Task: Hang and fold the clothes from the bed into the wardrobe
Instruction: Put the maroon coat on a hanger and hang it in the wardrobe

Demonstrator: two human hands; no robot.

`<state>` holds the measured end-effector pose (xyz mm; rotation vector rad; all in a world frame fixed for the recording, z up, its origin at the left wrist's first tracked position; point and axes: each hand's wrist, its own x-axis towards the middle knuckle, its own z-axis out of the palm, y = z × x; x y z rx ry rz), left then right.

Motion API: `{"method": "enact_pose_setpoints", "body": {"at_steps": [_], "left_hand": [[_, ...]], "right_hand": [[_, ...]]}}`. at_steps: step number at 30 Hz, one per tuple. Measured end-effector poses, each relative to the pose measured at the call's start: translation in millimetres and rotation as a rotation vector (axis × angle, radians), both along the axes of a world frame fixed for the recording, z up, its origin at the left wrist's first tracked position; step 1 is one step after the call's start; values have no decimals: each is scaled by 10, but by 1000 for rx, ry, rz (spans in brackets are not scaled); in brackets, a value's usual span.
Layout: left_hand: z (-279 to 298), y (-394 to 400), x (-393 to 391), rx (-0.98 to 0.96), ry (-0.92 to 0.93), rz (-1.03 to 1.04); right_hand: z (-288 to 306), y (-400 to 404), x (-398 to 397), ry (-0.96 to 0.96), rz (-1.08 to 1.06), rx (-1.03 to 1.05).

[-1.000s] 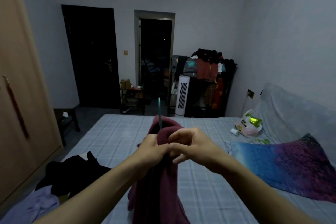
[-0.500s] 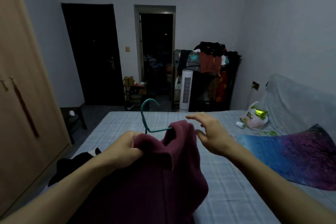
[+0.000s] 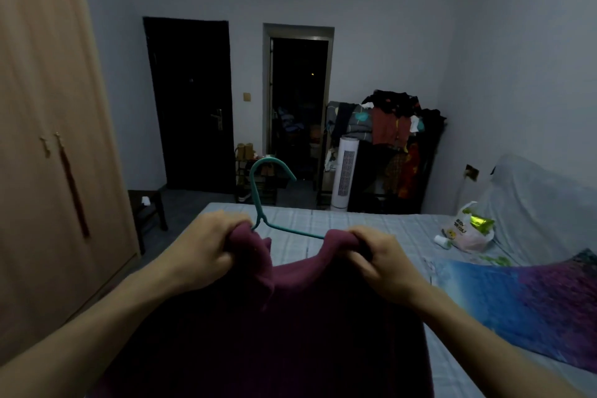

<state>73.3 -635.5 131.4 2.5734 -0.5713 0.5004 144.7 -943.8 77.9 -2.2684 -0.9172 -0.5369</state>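
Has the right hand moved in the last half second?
Yes. The right hand has come back toward the person and now grips the maroon garment at its right shoulder, judged against the bed.

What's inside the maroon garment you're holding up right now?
A teal hanger: hook and one bar show at the neck of the maroon garment. Its ends are covered by fabric gripped in both hands.

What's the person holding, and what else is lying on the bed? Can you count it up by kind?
Garments: 1, maroon top, gripped by the left hand and right hand
Hangers: 1, teal hanger
Plastic bags: 1, bag
Pillows: 1, blue-purple pillow
Total: 4
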Motion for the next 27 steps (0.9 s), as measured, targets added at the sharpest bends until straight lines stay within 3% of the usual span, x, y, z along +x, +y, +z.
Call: {"method": "enact_pose_setpoints", "body": {"at_steps": [5, 11, 16, 22, 27], "left_hand": [[-90, 55, -180, -58, -142, 149], [-240, 110, -821, -150, -187, 276], [-162, 322, -1724, -77, -294, 326], [-124, 835, -2946, -61, -487, 644], [-112, 1269, -4020, -108, -618, 852]], "right_hand": [[-5, -9, -260, -63, -77, 98], [-34, -27, -600, -69, -79, 184], [37, 267, -904, -86, 34, 220], [305, 990, -1532, -80, 250, 247], [547, 1871, -2203, -129, 397, 149]]}}
